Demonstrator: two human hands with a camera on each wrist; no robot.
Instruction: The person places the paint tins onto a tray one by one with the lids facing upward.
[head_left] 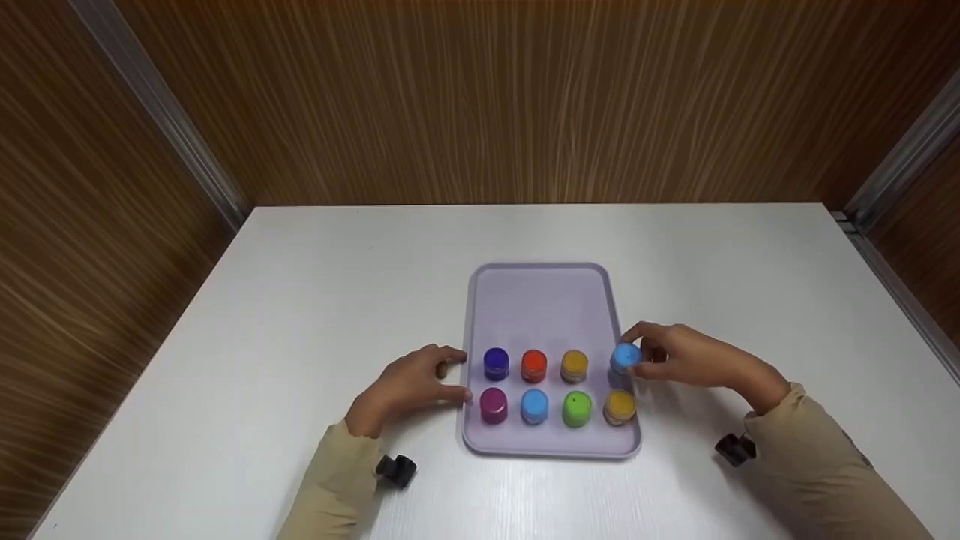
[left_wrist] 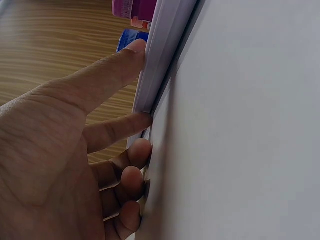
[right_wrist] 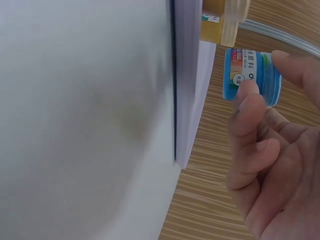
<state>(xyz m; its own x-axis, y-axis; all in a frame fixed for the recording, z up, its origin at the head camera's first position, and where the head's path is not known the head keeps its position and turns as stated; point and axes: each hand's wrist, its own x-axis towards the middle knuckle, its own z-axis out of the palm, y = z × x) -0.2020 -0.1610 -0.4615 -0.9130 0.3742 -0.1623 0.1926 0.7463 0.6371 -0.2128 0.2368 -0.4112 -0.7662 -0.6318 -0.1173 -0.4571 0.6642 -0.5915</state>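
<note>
Between thumb and fingers my right hand (head_left: 686, 356) pinches a light blue paint jar (head_left: 625, 358) by the right rim of the lilac tray (head_left: 540, 307). Seen from the right wrist, this labelled paint jar (right_wrist: 250, 75) is raised off the tray. My left hand (head_left: 409, 382) holds nothing; its thumb (left_wrist: 120, 65) touches the tray's left rim and its forefinger reaches the tray's side. Purple (head_left: 496, 364), red (head_left: 534, 365) and ochre (head_left: 574, 365) jars form the far row. Nearer stand magenta (head_left: 493, 405), light blue (head_left: 534, 406), green (head_left: 577, 409) and ochre (head_left: 619, 406) jars.
The tray lies on a white table (head_left: 337, 285), with its far half bare. Wood-grain panels (head_left: 525, 105) rise behind the table and at the sides. A black strap-like piece (head_left: 396, 471) shows at the left wrist, another (head_left: 735, 449) at the right.
</note>
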